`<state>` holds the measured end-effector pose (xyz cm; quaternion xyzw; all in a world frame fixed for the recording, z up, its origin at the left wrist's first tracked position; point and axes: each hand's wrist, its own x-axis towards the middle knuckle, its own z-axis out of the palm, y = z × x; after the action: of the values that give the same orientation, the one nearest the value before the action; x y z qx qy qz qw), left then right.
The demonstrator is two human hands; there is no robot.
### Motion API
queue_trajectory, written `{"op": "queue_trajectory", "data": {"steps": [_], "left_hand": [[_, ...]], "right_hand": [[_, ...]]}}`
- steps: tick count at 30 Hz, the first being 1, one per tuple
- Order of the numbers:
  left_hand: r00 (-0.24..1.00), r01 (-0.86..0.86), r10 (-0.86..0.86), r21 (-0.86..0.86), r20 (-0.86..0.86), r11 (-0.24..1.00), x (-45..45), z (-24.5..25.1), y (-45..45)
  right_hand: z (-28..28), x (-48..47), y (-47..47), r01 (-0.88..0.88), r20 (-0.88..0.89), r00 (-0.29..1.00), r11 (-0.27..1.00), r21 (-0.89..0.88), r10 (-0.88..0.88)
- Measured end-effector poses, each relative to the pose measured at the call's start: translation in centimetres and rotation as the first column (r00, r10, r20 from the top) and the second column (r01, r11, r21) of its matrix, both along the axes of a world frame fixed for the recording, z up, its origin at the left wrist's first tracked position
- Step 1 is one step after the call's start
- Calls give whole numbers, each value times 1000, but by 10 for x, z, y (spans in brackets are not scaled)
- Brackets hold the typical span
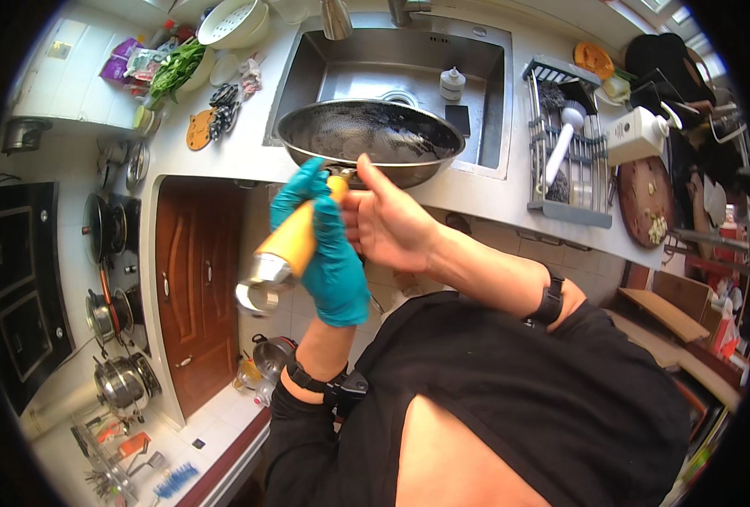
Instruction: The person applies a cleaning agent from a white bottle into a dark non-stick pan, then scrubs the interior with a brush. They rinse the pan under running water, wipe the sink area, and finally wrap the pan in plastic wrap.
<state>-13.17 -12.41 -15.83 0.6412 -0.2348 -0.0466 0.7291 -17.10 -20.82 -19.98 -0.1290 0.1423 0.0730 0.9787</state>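
Observation:
My left hand (334, 253), in a teal rubber glove, grips the yellow handle (291, 239) of a frying pan (375, 133). The handle has a shiny metal end with a hanging loop. The pan is tilted, its dark textured inside facing the sink and its rim over the sink's front edge. Bare and with the thumb raised, my right hand (391, 222) is beside the glove and handle, just below the pan. Its fingertips are partly hidden behind the glove, so contact there is unclear.
Behind the pan, the steel sink (349, 54) holds a white bottle (452, 83) and a dark pad (457, 120). A dish rack (568, 212) with a white-handled brush (564, 142), a pump bottle (635, 134) and a round cutting board (644, 190) stand right. Leafy greens (178, 66) lie left.

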Motion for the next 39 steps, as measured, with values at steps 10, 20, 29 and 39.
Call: {"op": "queue_trajectory", "data": {"steps": [10,20,29,39], "left_hand": [[456,180,-606,599,652,780,10,-5,62],[694,217,-620,714,366,666,52,-88,89],[583,405,-788,770,199,494,118,-135,78],[508,507,-855,766,106,396,188,-170,69]], "right_hand": [[5,-60,-24,292,-310,929,917,273,-204],[65,-102,-85,-30,-511,841,929,-370,-176],[132,-67,-84,-171,-612,740,802,-572,-279],[156,-45,-47,-18,-687,622,870,-493,-377]]}}
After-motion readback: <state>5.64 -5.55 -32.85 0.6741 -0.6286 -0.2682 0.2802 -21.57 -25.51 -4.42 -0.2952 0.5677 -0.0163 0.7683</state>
